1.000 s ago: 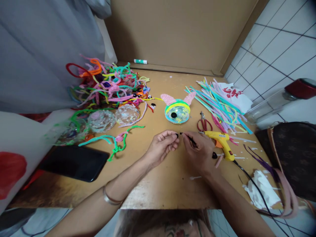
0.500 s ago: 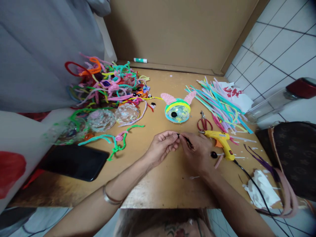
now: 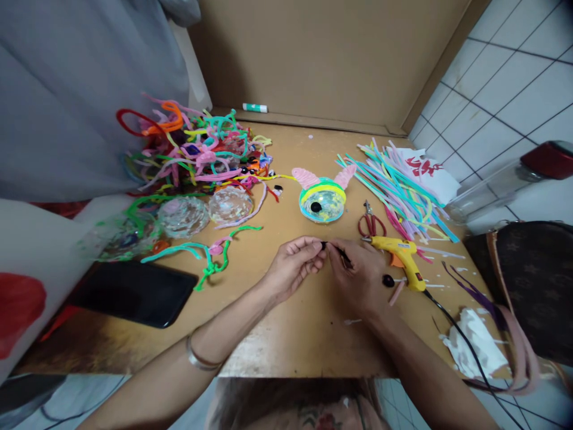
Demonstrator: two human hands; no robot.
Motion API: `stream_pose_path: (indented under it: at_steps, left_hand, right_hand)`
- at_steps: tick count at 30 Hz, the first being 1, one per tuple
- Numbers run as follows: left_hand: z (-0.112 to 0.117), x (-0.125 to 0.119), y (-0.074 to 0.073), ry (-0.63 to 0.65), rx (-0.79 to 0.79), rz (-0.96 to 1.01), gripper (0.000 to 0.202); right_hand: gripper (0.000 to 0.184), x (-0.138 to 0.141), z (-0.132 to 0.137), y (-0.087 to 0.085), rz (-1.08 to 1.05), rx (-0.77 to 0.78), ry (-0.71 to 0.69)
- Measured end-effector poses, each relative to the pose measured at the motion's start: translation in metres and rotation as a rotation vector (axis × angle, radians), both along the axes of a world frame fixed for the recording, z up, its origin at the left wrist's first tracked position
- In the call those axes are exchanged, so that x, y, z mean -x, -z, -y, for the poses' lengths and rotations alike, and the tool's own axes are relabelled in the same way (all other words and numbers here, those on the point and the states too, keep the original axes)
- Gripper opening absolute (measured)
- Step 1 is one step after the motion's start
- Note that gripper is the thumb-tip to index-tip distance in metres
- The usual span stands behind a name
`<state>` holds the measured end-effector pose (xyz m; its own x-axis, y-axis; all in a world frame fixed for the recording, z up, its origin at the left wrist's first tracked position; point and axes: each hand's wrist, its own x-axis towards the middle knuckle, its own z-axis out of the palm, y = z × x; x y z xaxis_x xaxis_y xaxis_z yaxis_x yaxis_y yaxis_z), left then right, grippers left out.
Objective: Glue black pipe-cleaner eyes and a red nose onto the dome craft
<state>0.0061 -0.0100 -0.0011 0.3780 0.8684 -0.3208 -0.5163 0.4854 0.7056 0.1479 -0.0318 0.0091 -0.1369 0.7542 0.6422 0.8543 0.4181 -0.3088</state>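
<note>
My left hand (image 3: 293, 266) and my right hand (image 3: 358, 275) meet fingertip to fingertip over the middle of the brown table (image 3: 286, 334). The left fingers pinch a tiny black piece (image 3: 323, 245). In the right hand's closed fingers lies a thin black stick (image 3: 342, 255), its tip touching that piece. Just beyond the hands lies a round clear dome (image 3: 322, 202) ringed with yellow and green pipe cleaner, with two pink ears and one black dot on it.
A yellow glue gun (image 3: 400, 254) and red scissors (image 3: 370, 224) lie right of my hands. Straight pipe cleaners (image 3: 398, 188) fan out at back right, a tangled heap (image 3: 197, 152) at back left. Clear domes (image 3: 206, 212) and a black phone (image 3: 134, 292) are at left.
My two hands have closed the small gap between them, so the stick's tip now touches the black piece. Everything else on the table stays put.
</note>
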Motion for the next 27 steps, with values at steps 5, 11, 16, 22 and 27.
stream_pose_path:
  at_steps: [5,11,16,22,27]
  left_hand:
    - [0.000,-0.001,0.000,0.001,-0.002,0.007,0.028]
    - [0.000,0.000,-0.001,0.005,-0.006,-0.016,0.028]
    - [0.000,-0.001,-0.002,-0.008,0.002,-0.006,0.026]
    - [0.000,-0.004,0.000,-0.152,0.075,0.118,0.022]
    - [-0.001,-0.005,0.000,-0.267,0.149,0.164,0.022]
  right_hand:
    - [0.018,-0.001,-0.001,0.004,0.014,-0.018,-0.014]
    - [0.015,0.000,0.001,0.002,0.044,-0.018,-0.065]
    - [0.011,0.000,0.003,-0.002,0.038,-0.002,-0.138]
    - [0.019,0.009,0.006,-0.003,0.131,-0.050,-0.050]
    - [0.023,0.023,0.007,0.008,0.132,-0.080,-0.022]
